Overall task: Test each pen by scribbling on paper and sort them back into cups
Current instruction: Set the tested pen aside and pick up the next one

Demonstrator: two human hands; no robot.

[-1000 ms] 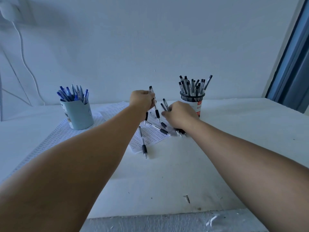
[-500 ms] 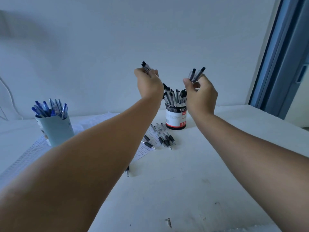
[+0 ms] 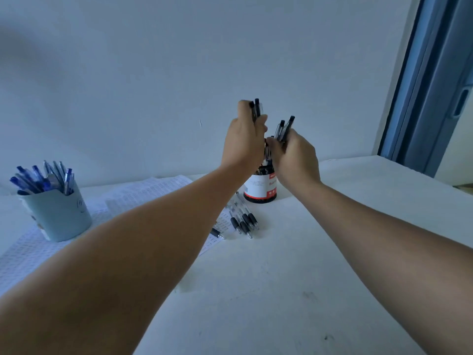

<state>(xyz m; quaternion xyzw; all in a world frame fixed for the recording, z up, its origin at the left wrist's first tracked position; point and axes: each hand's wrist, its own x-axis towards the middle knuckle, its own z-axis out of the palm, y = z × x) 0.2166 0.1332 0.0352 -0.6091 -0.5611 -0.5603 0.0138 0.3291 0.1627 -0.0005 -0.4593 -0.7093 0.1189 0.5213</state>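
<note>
Both hands, left hand (image 3: 244,139) and right hand (image 3: 294,157), have dropped and converged over the black cup (image 3: 259,187), fingers clamped on black pens (image 3: 257,110), so a drop-in looks imminent; more pens (image 3: 243,219) remain on the surface (image 3: 281,278).

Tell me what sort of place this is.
Probably a desk in a home or office: a white table against a plain wall, two pen cups, printed paper, and a sliding door frame at right.
</note>
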